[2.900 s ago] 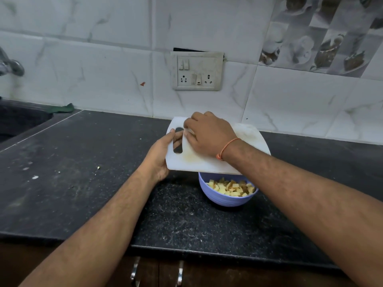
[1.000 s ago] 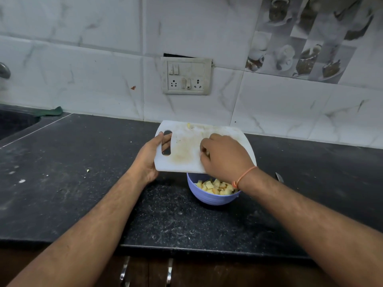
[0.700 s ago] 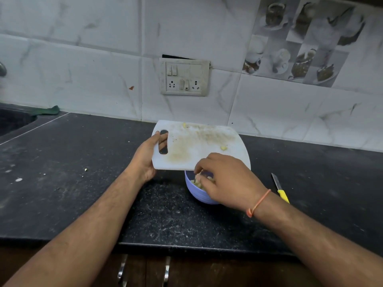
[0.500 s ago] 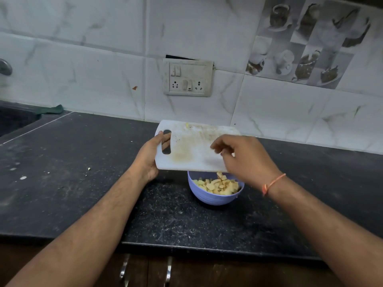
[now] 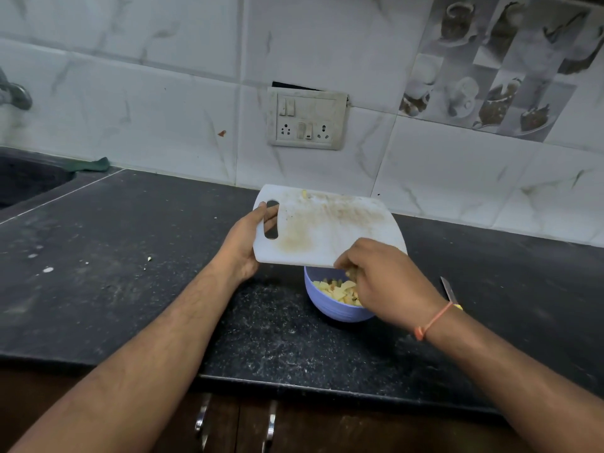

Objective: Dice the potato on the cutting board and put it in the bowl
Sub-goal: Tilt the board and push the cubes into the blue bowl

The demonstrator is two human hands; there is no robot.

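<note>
My left hand (image 5: 243,243) grips the white cutting board (image 5: 327,230) by its handle slot and holds it tilted above the lilac bowl (image 5: 327,310). Diced potato (image 5: 330,287) fills the bowl. My right hand (image 5: 389,282) is at the board's lower edge, over the bowl, with its fingers curled around a small potato piece (image 5: 352,273) at the fingertips. One potato bit (image 5: 304,193) sticks near the board's top edge. The hand hides the bowl's right side.
A knife (image 5: 447,289) with a yellow handle lies on the black counter (image 5: 130,289), right of the bowl, partly behind my wrist. A sink (image 5: 26,181), tap (image 5: 14,94) and green cloth (image 5: 91,165) are at far left. The counter's front edge (image 5: 294,384) is near me.
My right hand reached up to the board's face, took a stuck potato bit, and came back down to the bowl's rim. My left hand kept holding the board tilted.
</note>
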